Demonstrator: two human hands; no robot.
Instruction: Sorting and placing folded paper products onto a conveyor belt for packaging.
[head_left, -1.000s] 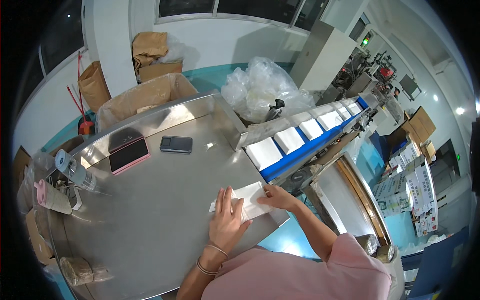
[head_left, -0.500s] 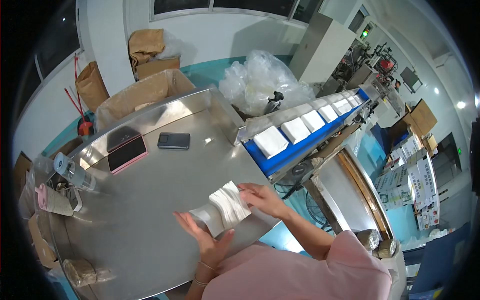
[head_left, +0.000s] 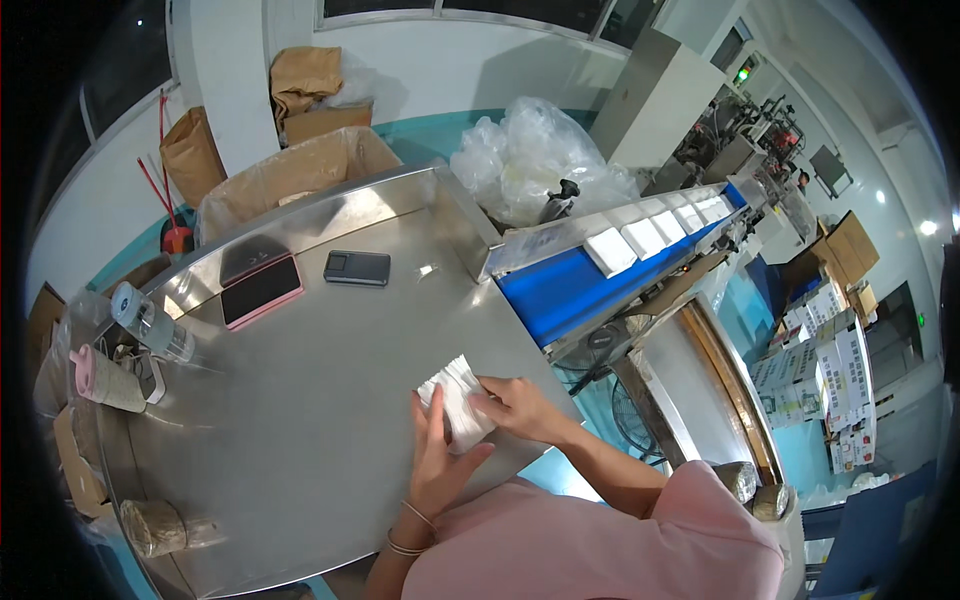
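A stack of folded white tissues (head_left: 463, 405) is between my two hands, above the steel table (head_left: 330, 400). My left hand (head_left: 437, 462) presses its fingers against the left side of the stack, with the thumb spread below. My right hand (head_left: 517, 407) grips the right side, thumb over the front. Part of the stack's left side is hidden behind my left fingers. Similar white tissue stacks (head_left: 609, 252) lie in a row on the blue conveyor belt (head_left: 545, 300), beyond my right hand.
A phone with a pink edge (head_left: 262, 292) and a dark device (head_left: 357, 268) lie on the table. A bottle (head_left: 150, 325), a pink-lidded cup (head_left: 105, 380) and a tape roll (head_left: 153, 528) line its left side. A raised metal rim (head_left: 465, 225) borders the conveyor. A lined carton (head_left: 300, 170) stands behind.
My left fingers have closed in on the stack, and the translucent sheet-like part beside it no longer shows. On the belt, the tissue stacks now sit farther from the near end.
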